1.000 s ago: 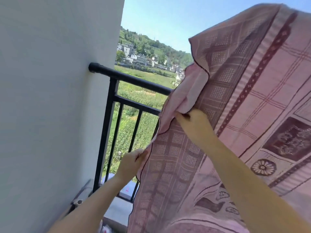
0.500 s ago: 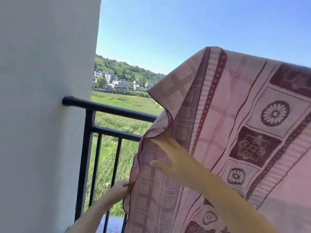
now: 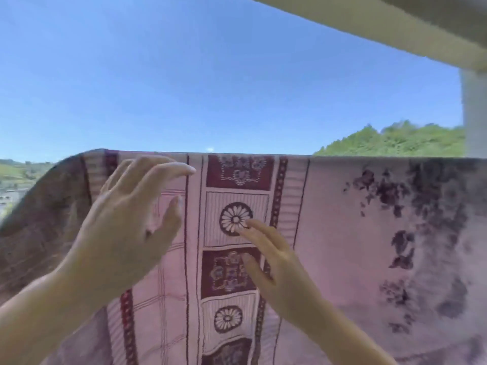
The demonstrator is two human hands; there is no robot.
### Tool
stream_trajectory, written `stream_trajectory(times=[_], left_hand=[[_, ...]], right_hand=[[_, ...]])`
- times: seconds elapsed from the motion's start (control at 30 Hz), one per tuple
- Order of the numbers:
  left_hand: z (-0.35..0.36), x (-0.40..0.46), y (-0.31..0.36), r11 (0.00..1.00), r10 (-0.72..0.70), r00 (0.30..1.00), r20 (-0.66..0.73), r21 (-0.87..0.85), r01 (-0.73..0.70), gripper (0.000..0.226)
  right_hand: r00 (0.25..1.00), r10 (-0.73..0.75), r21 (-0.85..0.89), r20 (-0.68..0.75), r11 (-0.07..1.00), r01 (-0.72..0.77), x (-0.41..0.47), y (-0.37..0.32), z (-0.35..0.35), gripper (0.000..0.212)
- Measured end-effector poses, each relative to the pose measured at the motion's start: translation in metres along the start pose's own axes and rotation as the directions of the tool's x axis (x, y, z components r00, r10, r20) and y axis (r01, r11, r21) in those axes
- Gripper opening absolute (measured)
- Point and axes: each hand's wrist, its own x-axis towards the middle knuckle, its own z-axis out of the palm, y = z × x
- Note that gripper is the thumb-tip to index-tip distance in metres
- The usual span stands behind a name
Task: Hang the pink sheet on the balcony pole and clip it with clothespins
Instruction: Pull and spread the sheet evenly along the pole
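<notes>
The pink sheet, patterned with dark red squares and flower medallions, hangs in a wide straight fold across the view; whatever carries its top edge is hidden under the cloth. My left hand hovers in front of the sheet near its top left, fingers spread and curled, holding nothing. Lower and to the right, my right hand has its fingers apart, the fingertips touching a flower medallion. No clothespins are in sight.
Blue sky fills the upper view. A white ceiling edge and a white pillar stand at the top right. Green hills rise beyond the sheet, with distant buildings at the far left.
The view has swung up and to the right, away from the wall and black railing. Both hands have let go of the sheet's edge, and the sheet now hangs spread out.
</notes>
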Motion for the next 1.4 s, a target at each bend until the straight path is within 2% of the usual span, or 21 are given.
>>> stream_trajectory(times=[0.07, 0.1, 0.2, 0.37, 0.43, 0.5, 0.6, 0.7, 0.8, 0.9, 1.03, 1.17, 1.3, 1.4], left_hand=[[0.042, 0.017, 0.04, 0.993, 0.112, 0.993, 0.03, -0.046, -0.111, 0.036], [0.065, 0.02, 0.062, 0.994, 0.107, 0.991, 0.077, -0.029, -0.105, 0.035], [0.134, 0.03, 0.099, 0.989, 0.072, 0.989, 0.131, -0.14, -0.054, 0.036], [0.259, 0.048, 0.233, 0.948, 0.098, 0.981, 0.169, -0.317, -0.04, 0.035], [0.304, 0.057, 0.291, 0.924, 0.101, 0.976, 0.192, -0.383, -0.02, 0.033], [0.35, 0.066, 0.345, 0.895, 0.116, 0.971, 0.208, -0.446, -0.011, 0.029], [0.411, 0.08, 0.42, 0.845, 0.13, 0.95, 0.285, -0.533, 0.044, 0.04], [0.465, 0.092, 0.484, 0.814, 0.18, 0.934, 0.31, -0.58, 0.036, 0.041], [0.521, 0.104, 0.538, 0.778, 0.218, 0.918, 0.333, -0.627, 0.043, 0.039], [0.585, 0.116, 0.586, 0.735, 0.251, 0.916, 0.314, -0.678, 0.031, 0.035], [0.683, 0.147, 0.65, 0.692, 0.293, 0.915, 0.277, -0.722, -0.003, 0.034], [0.779, 0.204, 0.723, 0.626, 0.306, 0.906, 0.293, -0.779, 0.041, 0.036], [0.87, 0.256, 0.8, 0.596, 0.314, 0.881, 0.354, -0.796, 0.107, 0.038], [0.937, 0.281, 0.847, 0.609, 0.32, 0.865, 0.386, -0.783, 0.124, 0.038]], right_hand=[[0.999, 0.035, -0.109, -0.024, 0.993, -0.037, -0.014, 0.034, -0.033, 0.042], [0.997, 0.067, -0.135, -0.022, 0.988, -0.07, -0.021, 0.05, -0.05, 0.043], [0.98, 0.193, -0.216, -0.048, 0.956, -0.199, -0.055, 0.107, -0.116, 0.05], [0.913, 0.386, -0.349, -0.133, 0.844, -0.408, -0.133, 0.215, -0.258, 0.051], [0.885, 0.442, -0.392, -0.145, 0.796, -0.462, -0.165, 0.251, -0.312, 0.058], [0.855, 0.497, -0.444, -0.149, 0.739, -0.507, -0.197, 0.286, -0.362, 0.054], [0.801, 0.571, -0.487, -0.182, 0.655, -0.578, -0.239, 0.336, -0.426, 0.054], [0.763, 0.604, -0.494, -0.229, 0.603, -0.626, -0.272, 0.386, -0.471, 0.053], [0.742, 0.619, -0.496, -0.257, 0.575, -0.651, -0.301, 0.439, -0.5, 0.042], [0.719, 0.647, -0.503, -0.255, 0.546, -0.67, -0.321, 0.498, -0.524, 0.044], [0.704, 0.647, -0.565, -0.293, 0.477, -0.674, -0.335, 0.59, -0.569, 0.061], [0.695, 0.655, -0.666, -0.297, 0.38, -0.643, -0.333, 0.686, -0.626, 0.077], [0.647, 0.713, -0.747, -0.271, 0.268, -0.609, -0.331, 0.781, -0.687, 0.06], [0.652, 0.711, -0.767, -0.262, 0.256, -0.589, -0.334, 0.851, -0.729, 0.055]])
